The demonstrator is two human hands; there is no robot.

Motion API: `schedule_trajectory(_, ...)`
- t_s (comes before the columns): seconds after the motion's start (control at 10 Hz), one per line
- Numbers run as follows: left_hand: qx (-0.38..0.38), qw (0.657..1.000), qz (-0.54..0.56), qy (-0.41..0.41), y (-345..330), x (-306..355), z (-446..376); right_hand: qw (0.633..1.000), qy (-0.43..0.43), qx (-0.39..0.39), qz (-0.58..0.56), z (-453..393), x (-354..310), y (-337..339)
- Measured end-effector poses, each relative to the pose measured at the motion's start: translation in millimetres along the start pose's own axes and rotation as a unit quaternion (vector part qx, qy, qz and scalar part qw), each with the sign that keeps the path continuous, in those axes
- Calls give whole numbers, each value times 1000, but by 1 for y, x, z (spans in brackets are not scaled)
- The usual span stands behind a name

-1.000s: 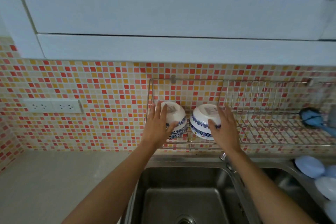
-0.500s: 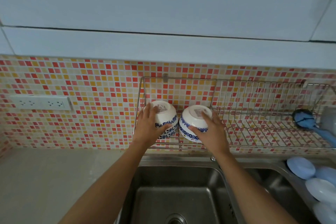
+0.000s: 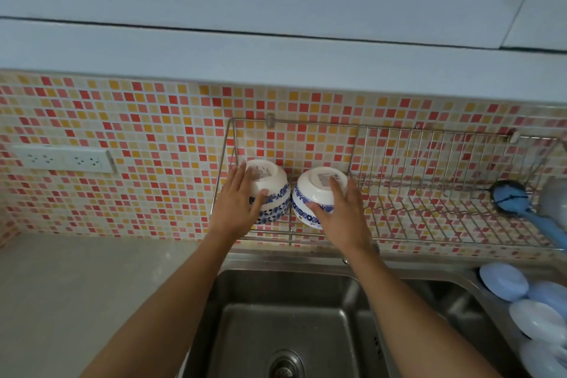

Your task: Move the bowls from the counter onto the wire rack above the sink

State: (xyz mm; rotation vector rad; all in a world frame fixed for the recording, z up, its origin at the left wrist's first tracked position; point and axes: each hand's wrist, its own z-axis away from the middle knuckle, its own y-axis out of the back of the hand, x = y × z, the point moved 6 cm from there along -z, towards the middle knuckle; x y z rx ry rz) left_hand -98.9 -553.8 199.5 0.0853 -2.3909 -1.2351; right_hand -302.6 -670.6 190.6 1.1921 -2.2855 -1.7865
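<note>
Two white bowls with blue floral rims sit upside down, side by side, at the left end of the wire rack (image 3: 429, 193) on the tiled wall above the sink. My left hand (image 3: 237, 204) grips the left bowl (image 3: 271, 184), thumb across its blue band. My right hand (image 3: 342, 213) lies over the right bowl (image 3: 313, 193), fingers on its base, thumb at the rim. Both bowls rest on the rack wires.
A blue brush (image 3: 512, 196) lies at the rack's right end. The steel sink (image 3: 294, 316) is below my arms, with pale blue lids (image 3: 521, 294) stacked at its right. A grey counter (image 3: 76, 301) lies to the left, a wall socket (image 3: 61, 158) above it, cupboards overhead.
My hands have stayed on the two bowls on the rack; my right fingers have slid further over the right bowl's base. The camera has tilted slightly.
</note>
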Motion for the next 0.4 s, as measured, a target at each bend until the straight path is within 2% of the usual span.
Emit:
schedule_trajectory(0.1,16,1000,5,3,3,0,9,998,2,22,63,12,-2,1)
schedule_trajectory(0.2,7,999,-43,24,-2,3,34,995,9,35,93,38,-3,-2)
schedule_trajectory(0.3,-33,995,-84,49,-8,5,68,992,26,18,122,62,-5,-4)
schedule_trajectory(0.4,-59,993,-100,25,-7,12,94,988,43,-24,148,74,-2,-6)
